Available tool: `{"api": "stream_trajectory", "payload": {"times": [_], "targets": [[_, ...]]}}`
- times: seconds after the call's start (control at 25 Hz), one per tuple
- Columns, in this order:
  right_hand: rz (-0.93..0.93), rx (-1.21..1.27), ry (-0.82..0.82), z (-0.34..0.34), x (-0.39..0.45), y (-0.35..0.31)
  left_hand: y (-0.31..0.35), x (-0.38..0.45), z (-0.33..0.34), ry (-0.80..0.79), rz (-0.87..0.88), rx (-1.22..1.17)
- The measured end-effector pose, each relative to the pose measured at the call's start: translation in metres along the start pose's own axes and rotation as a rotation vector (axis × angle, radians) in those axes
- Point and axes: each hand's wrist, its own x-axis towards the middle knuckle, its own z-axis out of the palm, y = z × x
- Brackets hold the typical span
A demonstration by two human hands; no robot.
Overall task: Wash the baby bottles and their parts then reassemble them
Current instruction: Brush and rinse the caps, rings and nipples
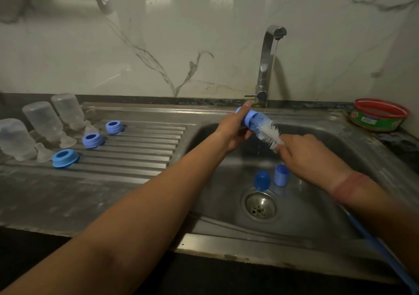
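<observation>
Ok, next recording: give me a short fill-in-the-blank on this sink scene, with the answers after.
1. The left hand holds a blue ____ over the sink.
2. The right hand works a white ____ into it.
3. On the drainboard lie ____ blue rings.
4. The tap is ____.

Missing words: cap; brush; three; running

Dim kitchen light, lamp glare on wall tiles, soft blur, wide-angle bending at edges
</observation>
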Motion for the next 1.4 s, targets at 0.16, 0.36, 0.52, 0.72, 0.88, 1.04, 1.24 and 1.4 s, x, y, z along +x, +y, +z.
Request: {"api": "stream_trajectory", "payload": {"times": [0.16,0.36,0.52,0.72,0.88,1.04,1.24,1.4], "targets": [[0.302,1.374,-0.383,-0.011,-0.001,0.003,0.004,-0.001,-0.009,-0.128,-0.022,-0.199],[0.302,1.549,-0.453,-0.022,-0.003,0.008,0.008,0.006,-0.013,-0.187,0.031,-0.233],[0.053,0.384,-0.082,-0.020,-0.004,0.005,0.006,0.006,-0.009,-0.108,0.024,0.103],[-0.001,0.265,-0.028,-0.021,-0.009,-0.001,0.004,0.002,-0.004,-0.112,0.026,0.067],[0.265,1.482,-0.389,-0.029,-0.006,0.009,0.011,0.002,-0.010,-0.193,0.062,-0.222],[0.203,1.309,-0.461,-0.028,-0.004,0.013,0.011,0.007,-0.015,-0.065,0.135,-0.167],[0.052,0.333,-0.121,-0.031,-0.007,0.026,0.017,0.020,-0.033,0.090,0.182,-0.183],[-0.068,-0.078,0.322,-0.024,0.002,0.039,0.011,0.019,-0.030,0.104,0.140,-0.228]]}}
